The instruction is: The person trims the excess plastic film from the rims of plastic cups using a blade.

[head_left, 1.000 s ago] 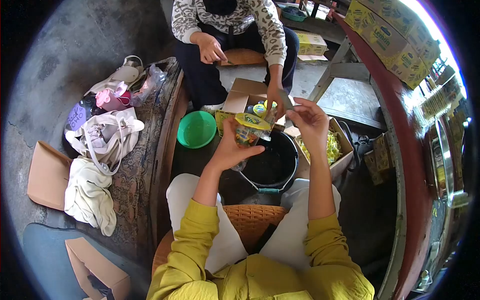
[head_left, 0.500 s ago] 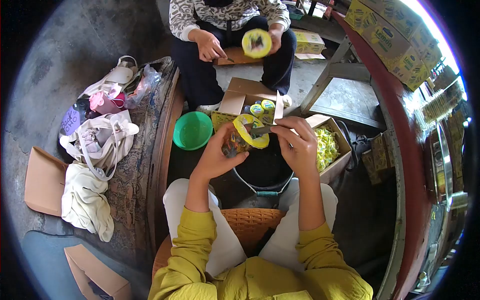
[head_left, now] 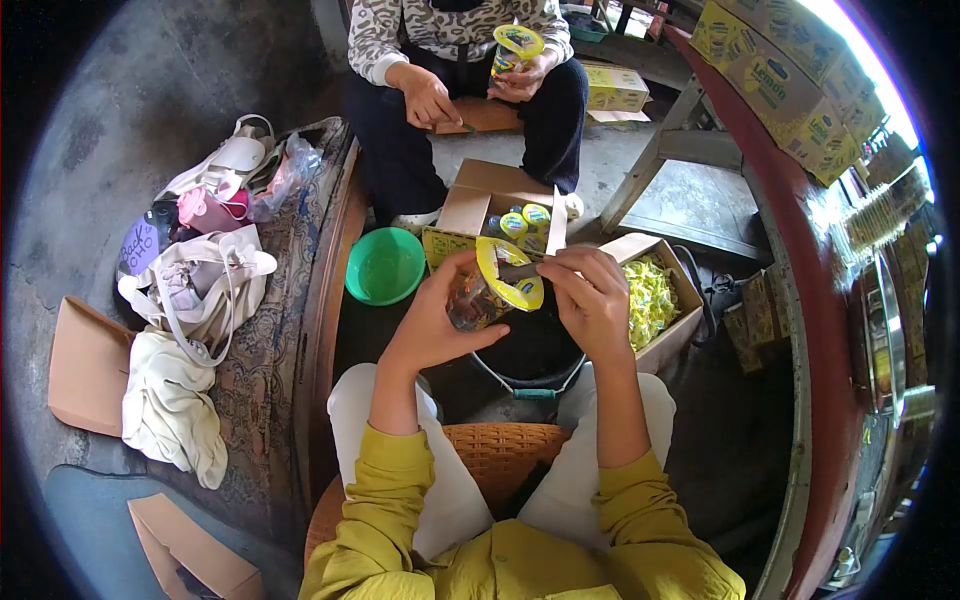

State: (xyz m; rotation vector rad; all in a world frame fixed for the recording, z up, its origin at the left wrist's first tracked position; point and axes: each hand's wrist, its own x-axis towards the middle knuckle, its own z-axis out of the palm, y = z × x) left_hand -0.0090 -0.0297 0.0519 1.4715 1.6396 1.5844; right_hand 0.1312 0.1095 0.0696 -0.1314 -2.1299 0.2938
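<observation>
A clear plastic cup (head_left: 473, 300) with dark and colourful contents is in my left hand (head_left: 432, 322), tilted over a black bucket (head_left: 530, 352). Its yellow lid (head_left: 496, 262) is partly lifted at the rim. Between the fingers of my right hand (head_left: 590, 300) is a small flat blade (head_left: 520, 271), its far end at the lid's opening. Across from me, a co-worker (head_left: 455, 45) holds a similar yellow-lidded cup (head_left: 513, 52) in one hand and a small thin tool in the other.
Beyond the bucket, an open carton (head_left: 490, 190) holds several yellow-topped cups. A green basin (head_left: 386, 266) is left of it. On the right, a box (head_left: 652, 300) holds yellow wrappers or strips. Bags (head_left: 215, 280) lie on the patterned bench at left, and lemon cartons (head_left: 775, 85) stand upper right.
My right hand has come down to the cup, bringing the blade to its lid, and the lid is now partly open. The co-worker's arm has drawn back from the carton with a cup.
</observation>
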